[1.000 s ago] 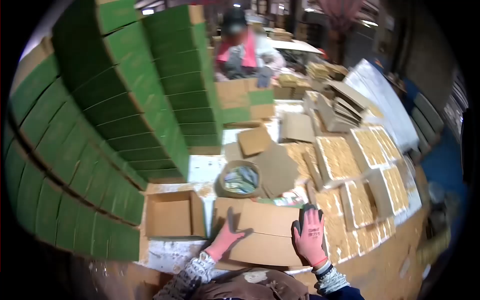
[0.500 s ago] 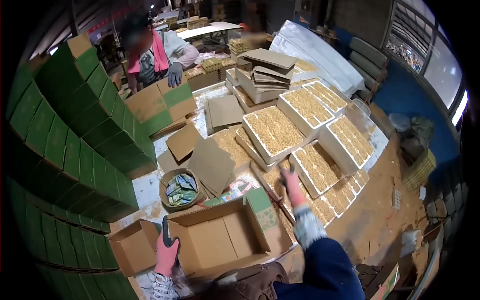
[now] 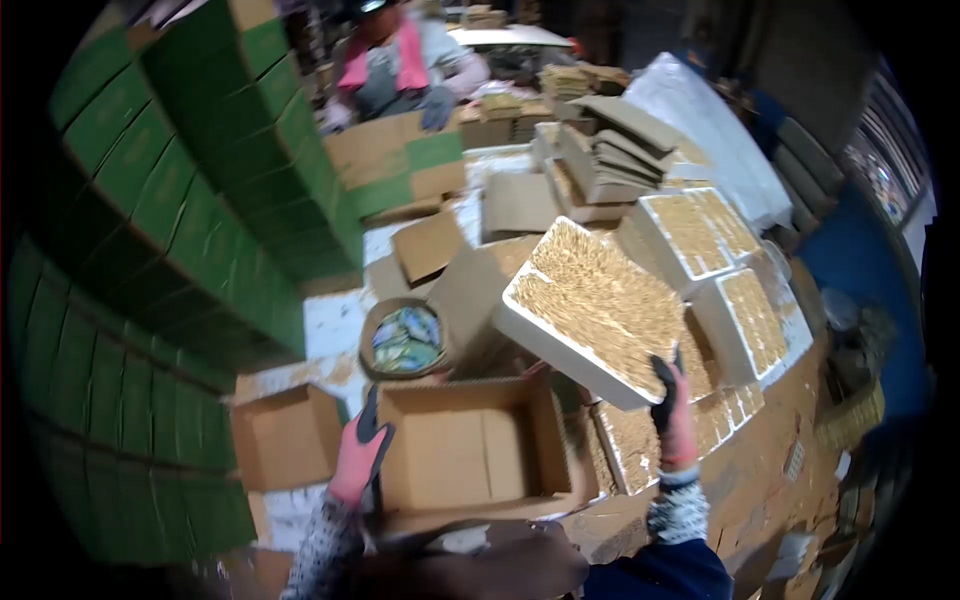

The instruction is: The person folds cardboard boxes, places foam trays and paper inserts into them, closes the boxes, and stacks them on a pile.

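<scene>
Stacks of green cartons wall in the left side, a round basket of packets sits just behind the open cardboard box, more filled trays crowd the table to the right, and another person works at the far end. Held in the air above the box's right rear corner, the white tray of yellow pieces tilts, its long axis running from upper left to lower right. Right hand clasps the tray's near corner with fingers curled over the rim, while the left hand grips the box's left wall, fingers closed on it.
</scene>
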